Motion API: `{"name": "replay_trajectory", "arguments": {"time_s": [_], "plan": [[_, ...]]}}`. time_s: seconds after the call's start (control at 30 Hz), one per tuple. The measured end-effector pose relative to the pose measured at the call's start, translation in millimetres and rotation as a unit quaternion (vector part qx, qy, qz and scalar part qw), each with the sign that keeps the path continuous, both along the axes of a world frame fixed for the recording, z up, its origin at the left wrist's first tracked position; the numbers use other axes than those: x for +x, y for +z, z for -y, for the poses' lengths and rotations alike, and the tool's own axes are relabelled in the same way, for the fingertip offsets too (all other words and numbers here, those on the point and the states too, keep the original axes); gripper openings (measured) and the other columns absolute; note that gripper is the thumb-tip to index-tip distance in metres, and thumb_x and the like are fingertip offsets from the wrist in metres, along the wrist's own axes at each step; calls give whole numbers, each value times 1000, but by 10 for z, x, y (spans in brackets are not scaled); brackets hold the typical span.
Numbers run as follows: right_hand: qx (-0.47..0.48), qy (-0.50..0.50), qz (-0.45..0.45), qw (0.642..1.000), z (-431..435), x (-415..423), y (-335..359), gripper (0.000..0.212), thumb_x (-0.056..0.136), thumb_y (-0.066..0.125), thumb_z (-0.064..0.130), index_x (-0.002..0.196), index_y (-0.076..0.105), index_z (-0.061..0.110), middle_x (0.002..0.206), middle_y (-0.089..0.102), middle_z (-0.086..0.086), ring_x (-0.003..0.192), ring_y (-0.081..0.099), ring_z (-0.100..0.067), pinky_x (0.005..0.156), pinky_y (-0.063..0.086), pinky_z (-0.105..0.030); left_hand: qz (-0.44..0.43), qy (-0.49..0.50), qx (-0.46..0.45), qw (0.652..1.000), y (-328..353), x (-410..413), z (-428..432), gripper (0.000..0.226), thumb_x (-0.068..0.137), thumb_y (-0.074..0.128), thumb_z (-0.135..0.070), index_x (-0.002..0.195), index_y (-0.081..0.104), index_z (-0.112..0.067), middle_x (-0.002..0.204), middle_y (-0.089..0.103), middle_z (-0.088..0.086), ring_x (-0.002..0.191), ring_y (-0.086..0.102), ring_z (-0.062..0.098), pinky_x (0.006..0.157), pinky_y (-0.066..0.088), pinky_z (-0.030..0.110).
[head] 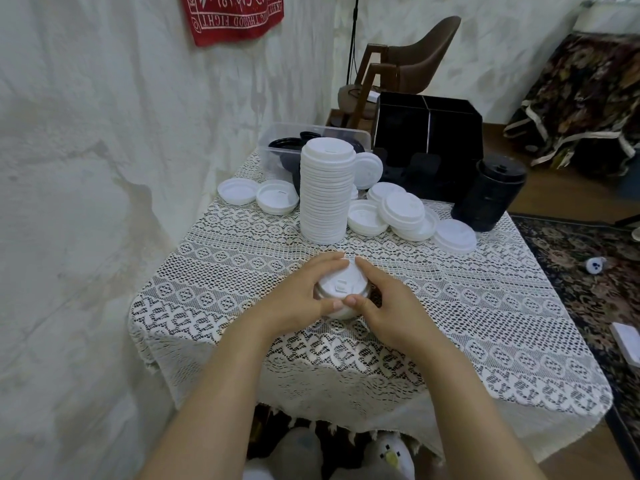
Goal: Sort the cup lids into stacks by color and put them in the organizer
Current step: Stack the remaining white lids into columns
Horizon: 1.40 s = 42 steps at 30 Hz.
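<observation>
Left hand (pixel 298 299) and right hand (pixel 384 306) both curl round small white lids (pixel 341 289) on worktop (pixel 485 306). Lids likely light, thin, flexible, slippery; grip rims.

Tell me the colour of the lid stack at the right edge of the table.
The lid stack is black, seen best in the head view.

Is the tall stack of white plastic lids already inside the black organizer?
No, the tall white lid stack stands on the lace tablecloth, outside the organizer.
</observation>
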State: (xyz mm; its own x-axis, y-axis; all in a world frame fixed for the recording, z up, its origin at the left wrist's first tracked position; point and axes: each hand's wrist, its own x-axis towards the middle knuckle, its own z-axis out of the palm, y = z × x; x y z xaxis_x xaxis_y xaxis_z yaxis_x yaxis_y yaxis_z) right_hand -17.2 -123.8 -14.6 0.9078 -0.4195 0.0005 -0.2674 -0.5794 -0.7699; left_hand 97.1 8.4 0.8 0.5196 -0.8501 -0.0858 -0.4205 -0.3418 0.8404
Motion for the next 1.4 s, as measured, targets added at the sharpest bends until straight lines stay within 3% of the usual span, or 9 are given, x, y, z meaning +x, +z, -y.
{"name": "replay_trajectory", "arguments": {"time_s": [0.27, 0.5, 0.6, 0.7, 0.9, 1.0, 1.17, 1.27, 1.4], "plan": [[48, -5, 11, 999, 33, -3, -3, 70, 90, 67, 30, 150, 32, 25, 148, 44, 6, 124, 40, -2, 95, 34, -13, 6, 1, -3, 1000, 35, -39, -18, 66, 88, 67, -12, 146, 38, -24, 154, 22, -15, 137, 24, 8, 103, 29, 21], [126, -38, 62, 989, 114, 6, 14, 54, 93, 60, 33, 144, 42, 29, 141, 52, 2, 122, 52, -13, 99, 46, -30, 9, 5, 5, 1000, 52, -53, -21, 69, 85, 70, -15, 145, 38, -28, 153, 23, -16, 131, 28, 8, 107, 34, 28], [66, -137, 116, 981, 258, 120, -2, 45, 97, 56, 30, 141, 47, 27, 139, 52, 0, 118, 54, -15, 93, 51, -33, 25, 3, 21, 999, 66, -39, -15, 69, 86, 70, -17, 145, 37, -31, 153, 23, -17, 135, 25, 9, 115, 27, 36], [-21, -126, 98, 987, 429, 323, 8, 43, 97, 56, 24, 140, 49, 22, 135, 54, -2, 104, 58, -12, 75, 53, -24, 29, -3, 22, 999, 57, -16, -21, 68, 86, 70, -18, 145, 37, -31, 153, 22, -18, 134, 22, 4, 113, 19, 29], [-207, -87, -11, 974, 655, 754, 74, 46, 95, 59, 21, 140, 50, 14, 143, 49, -3, 121, 53, -23, 99, 41, -35, 27, -9, 26, 999, 35, 22, -13, 68, 86, 70, -19, 145, 38, -31, 153, 22, -19, 130, 22, 0, 107, 16, 20], [-262, -95, -27, 960, 674, 876, 25, 26, 93, 56, 17, 115, 65, 7, 123, 60, -9, 109, 58, -31, 86, 46, -37, 29, -11, 30, 999, 36, 22, -14, 68, 87, 70, -21, 145, 37, -32, 153, 21, -20, 132, 22, 1, 107, 16, 21], [-281, -123, -21, 951, 619, 860, 14, 16, 94, 52, 18, 91, 61, 6, 102, 63, -9, 91, 59, -31, 69, 45, -35, 30, -15, 33, 999, 43, 8, -23, 68, 88, 68, -22, 147, 35, -32, 153, 18, -21, 132, 20, 0, 106, 15, 20], [-222, -172, 42, 959, 578, 689, 54, 21, 95, 55, 24, 106, 65, 10, 99, 67, -3, 88, 61, -25, 72, 46, -35, 27, -14, 37, 999, 53, 5, -29, 68, 89, 67, -22, 147, 34, -33, 154, 16, -21, 135, 19, 1, 110, 15, 24], [90, -265, 202, 939, 570, 416, 134, 14, 92, 58, 17, 79, 63, 17, 65, 54, 11, 56, 47, -5, 53, 36, -24, 21, -14, 46, 999, 79, -11, -35, 69, 89, 67, -23, 147, 33, -34, 155, 15, -21, 138, 19, 5, 114, 18, 32]]}}
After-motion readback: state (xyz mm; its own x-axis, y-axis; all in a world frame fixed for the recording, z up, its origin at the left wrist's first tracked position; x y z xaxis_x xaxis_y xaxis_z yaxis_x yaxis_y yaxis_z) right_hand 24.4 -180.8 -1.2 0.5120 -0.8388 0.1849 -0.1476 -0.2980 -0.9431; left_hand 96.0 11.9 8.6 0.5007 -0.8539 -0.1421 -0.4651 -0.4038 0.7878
